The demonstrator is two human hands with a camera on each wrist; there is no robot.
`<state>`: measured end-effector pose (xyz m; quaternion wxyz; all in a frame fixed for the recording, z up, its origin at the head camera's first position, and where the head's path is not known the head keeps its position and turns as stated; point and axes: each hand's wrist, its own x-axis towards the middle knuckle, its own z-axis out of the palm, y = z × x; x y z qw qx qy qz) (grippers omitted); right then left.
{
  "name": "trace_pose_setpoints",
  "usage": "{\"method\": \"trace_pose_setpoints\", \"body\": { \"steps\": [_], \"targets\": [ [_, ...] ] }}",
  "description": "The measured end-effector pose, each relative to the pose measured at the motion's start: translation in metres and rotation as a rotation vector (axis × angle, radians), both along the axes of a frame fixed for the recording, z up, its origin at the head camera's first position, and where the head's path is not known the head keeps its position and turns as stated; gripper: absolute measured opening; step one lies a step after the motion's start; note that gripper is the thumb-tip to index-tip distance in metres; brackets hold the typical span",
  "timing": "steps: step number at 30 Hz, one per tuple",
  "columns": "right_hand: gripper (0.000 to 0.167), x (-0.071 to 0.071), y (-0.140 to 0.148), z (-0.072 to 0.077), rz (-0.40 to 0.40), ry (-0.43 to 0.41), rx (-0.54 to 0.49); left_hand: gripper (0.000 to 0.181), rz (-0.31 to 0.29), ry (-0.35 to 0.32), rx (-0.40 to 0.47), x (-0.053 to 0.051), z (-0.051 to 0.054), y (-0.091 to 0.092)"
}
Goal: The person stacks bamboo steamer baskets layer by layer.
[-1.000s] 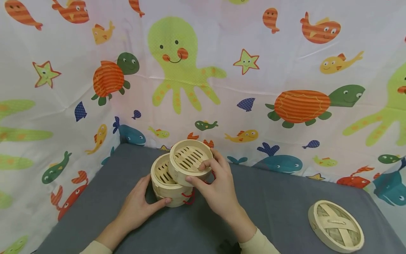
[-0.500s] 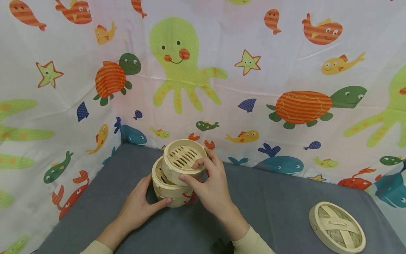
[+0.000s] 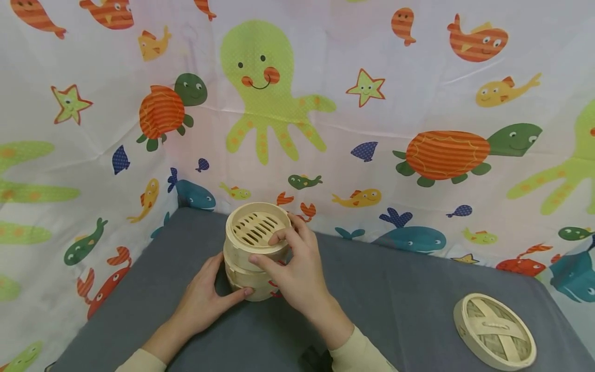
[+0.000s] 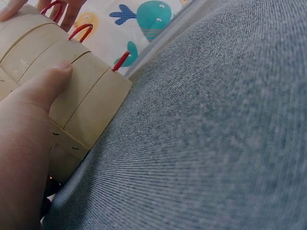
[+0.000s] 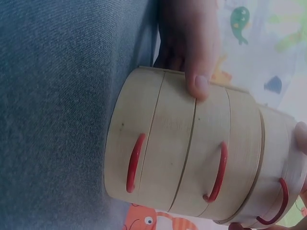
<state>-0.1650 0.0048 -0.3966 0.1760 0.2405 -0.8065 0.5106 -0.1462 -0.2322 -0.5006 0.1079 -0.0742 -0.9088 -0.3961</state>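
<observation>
Two stacked bamboo steamer baskets (image 3: 251, 283) stand on the grey cloth, with red cord loops on their sides. My left hand (image 3: 202, 297) grips them from the left, its thumb (image 5: 199, 86) across the seam between them. My right hand (image 3: 297, 268) holds a third steamer basket (image 3: 257, 225) by its right rim, thumb in front and fingers over the edge. That basket has a slotted base and rests on top of the stack, slightly offset; I cannot tell if it is fully seated. Its red loop (image 5: 283, 201) shows in the right wrist view.
A round bamboo steamer lid (image 3: 495, 330) with crossed strips lies on the right of the grey cloth (image 3: 395, 299). A curtain (image 3: 325, 103) printed with sea animals stands behind and to the left. A dark object (image 3: 316, 357) shows near my right sleeve.
My right hand has moved left with the top basket, from overhanging the stack's right side to nearly lined up over it. My left hand has stayed on the lower baskets.
</observation>
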Motion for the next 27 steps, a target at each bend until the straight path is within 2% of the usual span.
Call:
{"method": "trace_pose_setpoints", "body": {
  "steps": [11,27],
  "targets": [
    [0.040,0.0027,-0.0042,0.0015,-0.030,0.004,0.047,0.111,-0.005,0.014,-0.003,-0.0013,0.0000,0.0002],
    [0.041,0.0080,-0.0058,0.0016,-0.020,-0.018,0.098,0.108,-0.015,0.032,0.007,-0.0016,-0.0029,-0.0007]
  ]
}}
